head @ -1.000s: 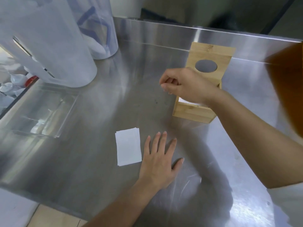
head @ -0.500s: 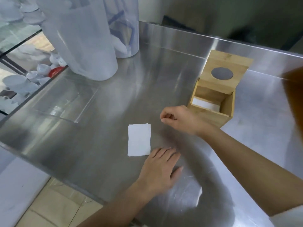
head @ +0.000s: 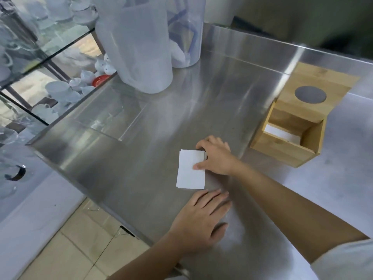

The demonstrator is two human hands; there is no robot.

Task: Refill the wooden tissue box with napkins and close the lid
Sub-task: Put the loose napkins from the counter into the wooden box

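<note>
A small stack of white napkins (head: 189,172) lies flat on the steel counter (head: 222,102). My right hand (head: 217,156) is on its right edge, thumb on top and fingers curled around the far corner. My left hand (head: 201,217) rests flat on the counter just below the stack, fingers spread, holding nothing. The wooden tissue box (head: 286,146) stands to the right, apart from both hands, with its lid (head: 314,91) swung up and back; the lid has a round hole. White napkins (head: 282,134) lie inside the box.
Two tall translucent plastic containers (head: 139,43) stand at the back left of the counter. A clear acrylic tray (head: 109,116) lies in front of them. Left of the counter edge, glass shelves hold white cups (head: 58,87). Tiled floor shows below.
My right hand moved from the box down and left to the napkin stack and took hold of its edge. My left hand stayed flat. The camera view shifted left.
</note>
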